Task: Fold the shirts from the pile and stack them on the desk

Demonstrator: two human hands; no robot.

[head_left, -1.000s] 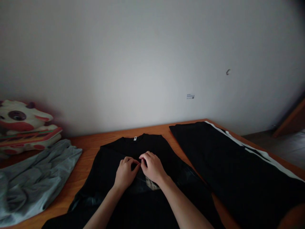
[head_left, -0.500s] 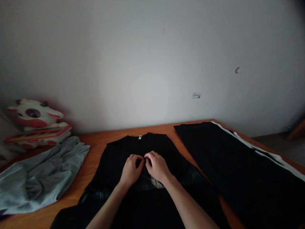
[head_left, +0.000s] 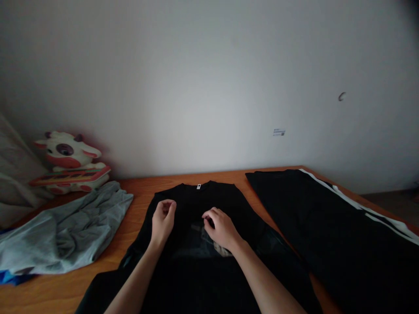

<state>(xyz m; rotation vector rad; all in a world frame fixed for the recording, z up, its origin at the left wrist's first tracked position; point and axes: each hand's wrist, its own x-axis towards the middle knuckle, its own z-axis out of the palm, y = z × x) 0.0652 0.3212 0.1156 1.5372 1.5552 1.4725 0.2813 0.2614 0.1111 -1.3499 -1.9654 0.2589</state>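
Observation:
A black shirt (head_left: 186, 279) lies spread out in front of me, with a small white label (head_left: 198, 186) at its neckline and a faint grey print (head_left: 196, 240) on the chest. My left hand (head_left: 163, 220) is over the left side of the chest, thumb and fingers curled together in a pinch. Over the print is my right hand (head_left: 221, 229), its thumb and forefinger bent into a ring with the tips close together. Whatever either pinch holds, if anything, is too small or dark to make out.
Black trousers (head_left: 314, 226) with white side stripes lie to the right on the wooden table (head_left: 140, 196). On the left are a crumpled grey garment (head_left: 72, 235), a bit of blue cloth (head_left: 15, 278) and a cow-shaped toy keyboard (head_left: 73, 163). A pale wall (head_left: 203, 87) stands behind.
My hands were together at the middle of the chest and are now apart. The left one has moved left and slightly up; the right one stays near the print. The view has turned slightly left.

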